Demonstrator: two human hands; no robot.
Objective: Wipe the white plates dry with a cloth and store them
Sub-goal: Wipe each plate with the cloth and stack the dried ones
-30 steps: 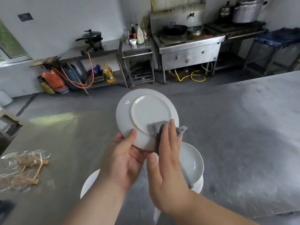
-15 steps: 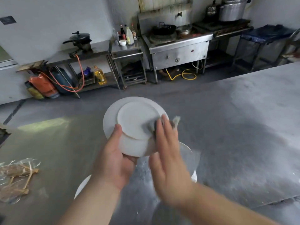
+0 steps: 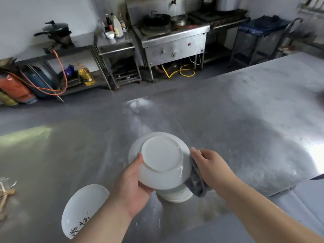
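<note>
I see my left hand (image 3: 133,188) holding one white plate (image 3: 161,160) upside down, with the thumb on its bottom side and the fingers tucked under its rim. The plate is tilted a little and is up in the air over the near middle of the desk (image 3: 245,137). My right hand (image 3: 210,165) is curled round a grey cloth (image 3: 196,183) and presses it on the right rim of the plate. The cloth hangs down under that hand.

Right below the plate, a stack of plates (image 3: 175,195) stands on the desk, close to the near edge. The plate I hold hides most of the stack, so I cannot count it. The cloth touches or nearly touches the stack's right side; I cannot tell which.

Toward the near left corner lies a white dish with black writing (image 3: 82,209). My left arm covers its right part. At the left edge of the desk I see some thin wooden sticks (image 3: 5,193).

Past the far edge of the desk is the floor, and then the wall side of the kitchen. A steel stove (image 3: 175,41) has a black wok (image 3: 156,19) on it. Left of it a small steel cart holds bottles (image 3: 115,23) and a little white bowl (image 3: 110,34). Further left sits a black pan with a lid (image 3: 57,30). Low down there is a yellow oil bottle (image 3: 85,76), an orange hose (image 3: 57,71) and a yellow hose (image 3: 178,72).
</note>
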